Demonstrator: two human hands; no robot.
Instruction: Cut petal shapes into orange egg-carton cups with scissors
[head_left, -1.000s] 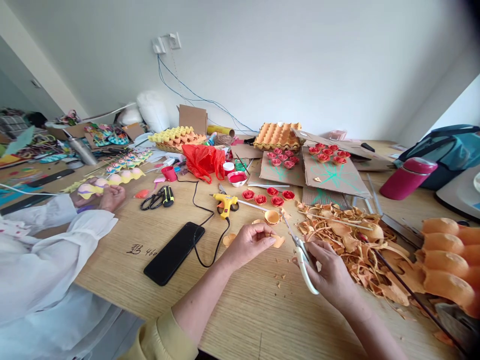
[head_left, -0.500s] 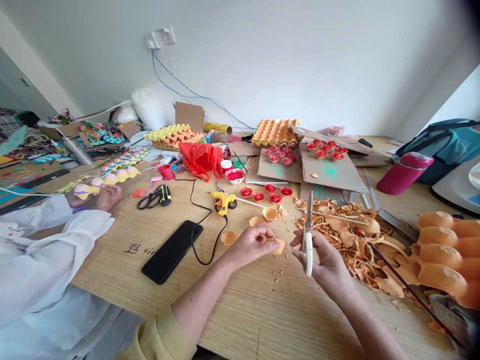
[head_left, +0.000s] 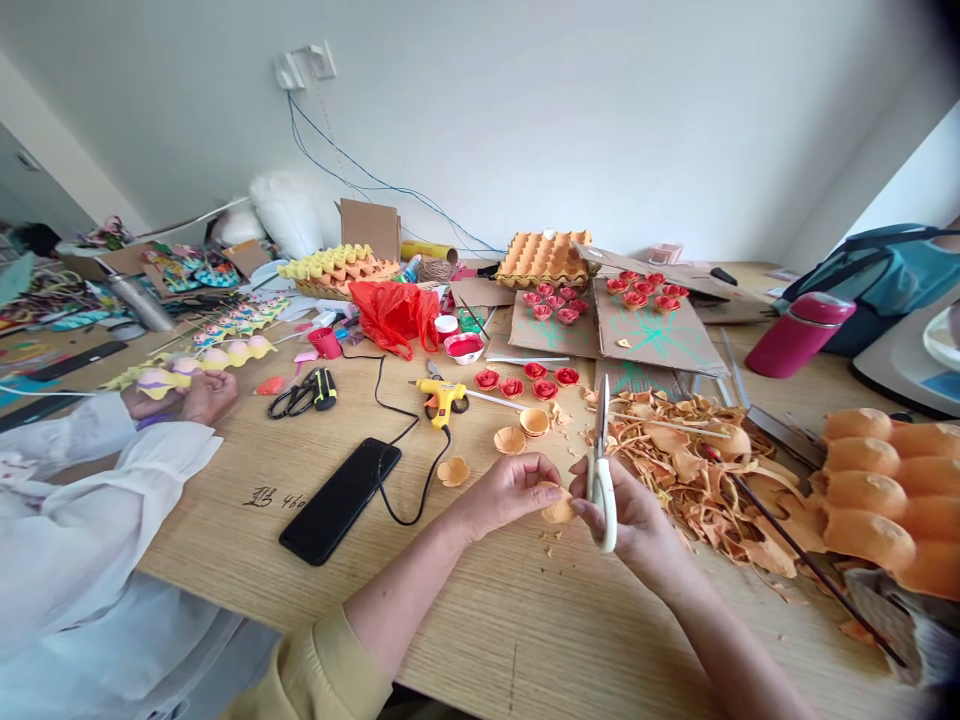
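Pinched in my left hand (head_left: 517, 495) is a small orange egg-carton cup (head_left: 557, 506), held low over the table. My right hand (head_left: 626, 515) is closed around white-handled scissors (head_left: 602, 480), whose blades point up and away from me. The fingertips of my right hand meet the cup's right edge. Beyond my left hand lie cut orange cups: one with petal-like edges (head_left: 454, 471), another (head_left: 510, 440), and one more (head_left: 535, 422). Small orange scraps (head_left: 551, 545) are scattered just below the held cup.
A yellow glue gun (head_left: 444, 400) and a black phone (head_left: 339, 500) lie left of my hands. To the right are a heap of orange trimmings (head_left: 690, 460) and an orange egg carton (head_left: 870, 490). Red paper roses (head_left: 536, 388) lie ahead. At left, a co-worker's hand (head_left: 210, 397) holds a painted carton strip.
My right hand has moved left with the scissors, and its fingertips now touch the orange cup. The cup has turned, showing a broader face. The view has shifted slightly.
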